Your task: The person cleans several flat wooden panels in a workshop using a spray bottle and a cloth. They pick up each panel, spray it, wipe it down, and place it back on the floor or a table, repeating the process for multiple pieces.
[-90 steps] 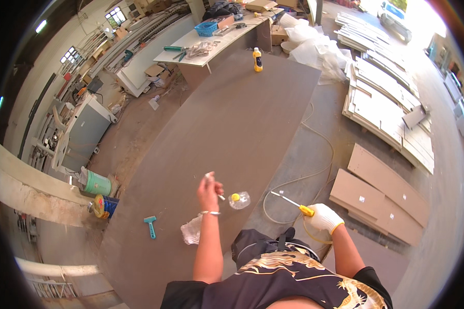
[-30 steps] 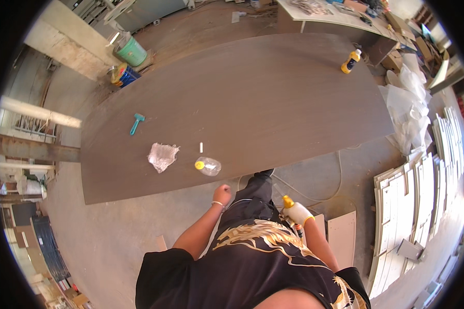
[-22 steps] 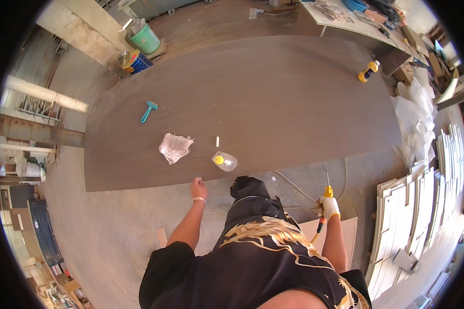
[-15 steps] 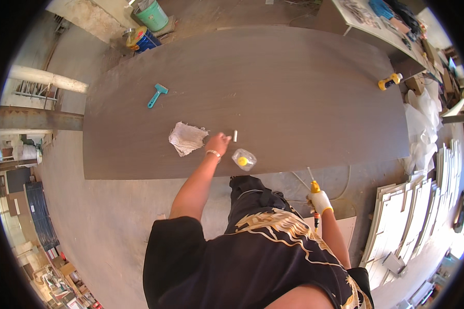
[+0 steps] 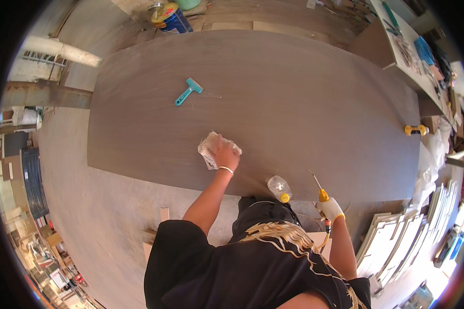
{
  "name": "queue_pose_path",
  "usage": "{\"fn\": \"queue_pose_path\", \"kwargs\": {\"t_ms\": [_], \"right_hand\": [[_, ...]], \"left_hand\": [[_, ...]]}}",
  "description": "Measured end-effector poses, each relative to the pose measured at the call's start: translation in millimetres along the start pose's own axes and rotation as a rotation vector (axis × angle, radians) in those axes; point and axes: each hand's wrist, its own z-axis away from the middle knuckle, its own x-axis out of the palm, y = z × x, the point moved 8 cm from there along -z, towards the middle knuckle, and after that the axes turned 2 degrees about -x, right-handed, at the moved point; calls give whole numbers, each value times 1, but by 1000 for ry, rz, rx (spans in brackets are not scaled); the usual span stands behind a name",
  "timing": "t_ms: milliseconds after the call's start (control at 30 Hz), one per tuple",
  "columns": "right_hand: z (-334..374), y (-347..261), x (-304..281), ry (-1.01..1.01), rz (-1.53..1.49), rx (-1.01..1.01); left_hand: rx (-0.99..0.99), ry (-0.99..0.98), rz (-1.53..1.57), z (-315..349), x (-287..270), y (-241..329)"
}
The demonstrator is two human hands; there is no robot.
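Observation:
My left hand point(image 5: 225, 154), bare with a light band at the wrist, is pressed onto a crumpled whitish rag point(image 5: 208, 149) on the big brown board point(image 5: 294, 103). Its fingers curl over the cloth, slightly blurred. In a white work glove, my right hand point(image 5: 330, 208) grips a yellow air blow gun point(image 5: 322, 195) just off the board's near edge. The gun's thin metal nozzle points up and away, and a hose hangs below. Between my hands, a clear plastic bottle with a yellow cap point(image 5: 279, 188) is at the near edge. Farther off lies a teal scraper point(image 5: 189, 91).
A yellow bottle point(image 5: 416, 130) is near the board's right end. Beyond that corner stands a cluttered bench point(image 5: 397, 56). Stacked white panels point(image 5: 386, 242) lean at the lower right. A blue paint bucket point(image 5: 172, 19) stands past the far edge.
My left hand has moved from beside a small white stick onto the rag and taken hold of it. The view has shifted; the white stick no longer shows.

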Motion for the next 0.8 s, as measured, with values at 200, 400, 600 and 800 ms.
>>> {"fn": "queue_pose_path", "kwargs": {"t_ms": [200,400,600,800], "right_hand": [[4,-57,14,-105,163,-68],[5,-57,-17,62,-102,-52],[13,-56,-25,61,281,-24],[44,-153,-13,91,448,-90]], "left_hand": [[-145,-89,125,-29,4,-64],[-14,200,4,-186,-35,-129],[-60,-135,-75,-253,9,-172],[7,-274,193,-220,28,-108]]}}
